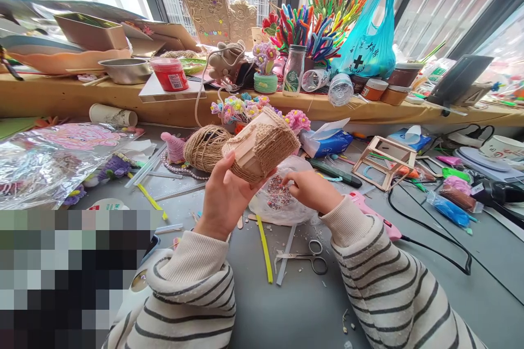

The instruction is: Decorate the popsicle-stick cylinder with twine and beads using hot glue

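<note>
My left hand (224,196) is wrapped round a small twine-covered pot (262,144), its sides part pale wood and part coiled jute; it is tilted in the air. Just right of it, my right hand (309,190) reaches over a clear plastic bag (262,208) of small mixed beads (278,194). Its fingers are curled together at the beads, and whatever may be between them is too small to make out. Behind the pot lies a ball of jute twine (207,147). To the right rests a pink glue gun (379,217); scissors (305,257) lie in front.
Glue sticks (264,248) lie in front of the bag. A wooden stick frame (385,162), a blue tissue pack (325,139) and a black cable (434,262) are on the right. Plastic wrapping (53,163) covers the left. Jars and a red tub (170,73) line the shelf (172,102).
</note>
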Tool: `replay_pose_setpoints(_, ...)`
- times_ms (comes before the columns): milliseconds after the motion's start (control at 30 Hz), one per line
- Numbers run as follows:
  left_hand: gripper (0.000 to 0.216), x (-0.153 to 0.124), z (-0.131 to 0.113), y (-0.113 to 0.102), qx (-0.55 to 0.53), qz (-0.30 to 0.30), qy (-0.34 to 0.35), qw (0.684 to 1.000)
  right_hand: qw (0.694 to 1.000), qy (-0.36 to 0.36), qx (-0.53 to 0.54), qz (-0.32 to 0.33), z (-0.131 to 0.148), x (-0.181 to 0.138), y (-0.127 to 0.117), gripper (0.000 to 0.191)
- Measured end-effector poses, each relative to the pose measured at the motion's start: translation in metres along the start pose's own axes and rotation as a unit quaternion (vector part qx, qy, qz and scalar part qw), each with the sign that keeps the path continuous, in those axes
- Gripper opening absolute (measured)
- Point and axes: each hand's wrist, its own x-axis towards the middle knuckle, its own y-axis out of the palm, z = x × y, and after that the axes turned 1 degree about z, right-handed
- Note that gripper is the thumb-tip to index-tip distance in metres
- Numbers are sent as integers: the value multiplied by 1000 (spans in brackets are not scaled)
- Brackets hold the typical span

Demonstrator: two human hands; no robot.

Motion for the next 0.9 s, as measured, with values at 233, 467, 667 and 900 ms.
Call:
replay_pose_setpoints(233,39,1,0,1,-4,-2,0,1000,1000,5,-12,12,-2,-3,0,29)
replay_pose_setpoints(467,44,2,0,0,-2,-3,-3,1000,999,6,-35,7,-2,-9,-9,39)
replay_pose_setpoints(667,46,0,0,-2,15,-8,-15,1000,990,-39,-57,123,-5,-32,-20,53)
replay_pose_setpoints(900,49,0,0,-2,23,-15,-21,999,989,-27,-95,112,5,-45,-21,60)
